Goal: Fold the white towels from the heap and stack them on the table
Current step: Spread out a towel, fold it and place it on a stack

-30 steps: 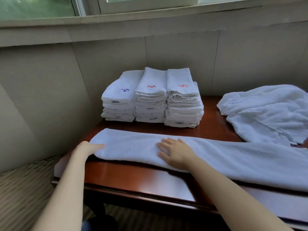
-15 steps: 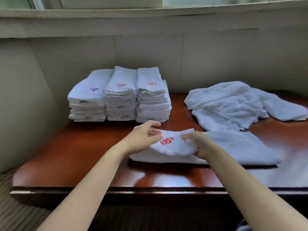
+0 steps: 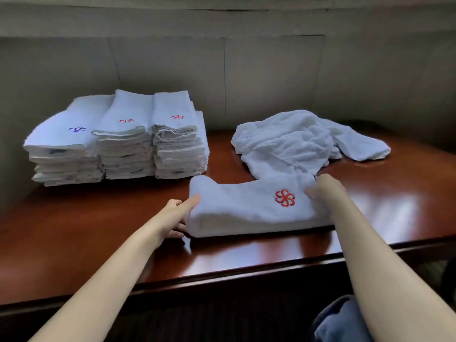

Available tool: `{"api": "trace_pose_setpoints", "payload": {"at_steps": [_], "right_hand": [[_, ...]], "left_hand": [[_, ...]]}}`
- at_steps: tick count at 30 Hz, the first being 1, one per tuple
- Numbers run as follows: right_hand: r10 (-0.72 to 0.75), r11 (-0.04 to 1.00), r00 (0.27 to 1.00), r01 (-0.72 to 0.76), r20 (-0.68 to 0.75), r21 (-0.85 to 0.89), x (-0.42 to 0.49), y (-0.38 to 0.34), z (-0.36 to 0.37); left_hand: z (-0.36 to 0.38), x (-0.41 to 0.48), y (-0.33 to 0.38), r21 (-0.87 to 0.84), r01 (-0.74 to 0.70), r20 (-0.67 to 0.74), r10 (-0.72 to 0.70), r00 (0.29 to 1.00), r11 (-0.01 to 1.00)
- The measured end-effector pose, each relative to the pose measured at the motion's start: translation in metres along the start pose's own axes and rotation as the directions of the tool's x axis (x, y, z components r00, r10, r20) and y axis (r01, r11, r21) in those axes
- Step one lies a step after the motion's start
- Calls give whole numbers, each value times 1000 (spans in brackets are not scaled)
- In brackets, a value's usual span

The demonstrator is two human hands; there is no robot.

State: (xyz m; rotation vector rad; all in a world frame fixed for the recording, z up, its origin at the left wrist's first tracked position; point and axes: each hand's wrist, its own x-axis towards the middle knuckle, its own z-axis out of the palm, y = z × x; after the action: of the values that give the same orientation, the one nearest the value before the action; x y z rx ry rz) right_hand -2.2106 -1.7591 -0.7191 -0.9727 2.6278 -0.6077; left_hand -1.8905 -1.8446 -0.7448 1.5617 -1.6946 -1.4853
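Observation:
A folded white towel (image 3: 241, 208) with a red flower emblem lies on the dark wooden table (image 3: 74, 230) near its front edge. My left hand (image 3: 176, 214) holds the towel's left end, thumb on top and fingers tucked under. My right hand (image 3: 323, 191) grips its right end, fingers curled over the edge. Behind, at the left, stand three stacks of folded towels (image 3: 118, 139) side by side against the wall. The loose heap of white towels (image 3: 296, 141) lies at the back right, just behind the folded towel.
A grey panelled wall (image 3: 246, 75) closes off the table's back and left sides. The table's front edge (image 3: 222, 275) runs across below my forearms. Blue fabric (image 3: 340, 319) shows at the bottom right, below the table.
The long towel spread across the front has been folded into a short thick bundle with the emblem on top. My hands have moved apart to its two ends.

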Motion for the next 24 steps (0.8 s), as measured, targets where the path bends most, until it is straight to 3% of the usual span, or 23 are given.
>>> {"api": "trace_pose_setpoints", "payload": {"at_steps": [5, 9, 15, 21, 24], "right_hand": [[-105, 983, 994, 99, 32, 155, 8, 5, -6], [-152, 953, 984, 170, -89, 252, 15, 21, -30], [7, 999, 999, -6, 37, -47, 25, 38, -18], [18, 999, 997, -14, 76, -42, 26, 43, -18], [94, 992, 994, -88, 64, -96, 24, 49, -20]], "left_hand": [[10, 14, 2, 3, 19, -91, -18, 996, 1000], [10, 23, 0, 43, 18, -74, -15, 997, 999], [19, 29, 3, 306, -16, -109, 52, 993, 952], [25, 32, 2, 499, -13, -180, 118, 977, 866], [25, 32, 3, 528, 23, -190, 92, 977, 849]]}}
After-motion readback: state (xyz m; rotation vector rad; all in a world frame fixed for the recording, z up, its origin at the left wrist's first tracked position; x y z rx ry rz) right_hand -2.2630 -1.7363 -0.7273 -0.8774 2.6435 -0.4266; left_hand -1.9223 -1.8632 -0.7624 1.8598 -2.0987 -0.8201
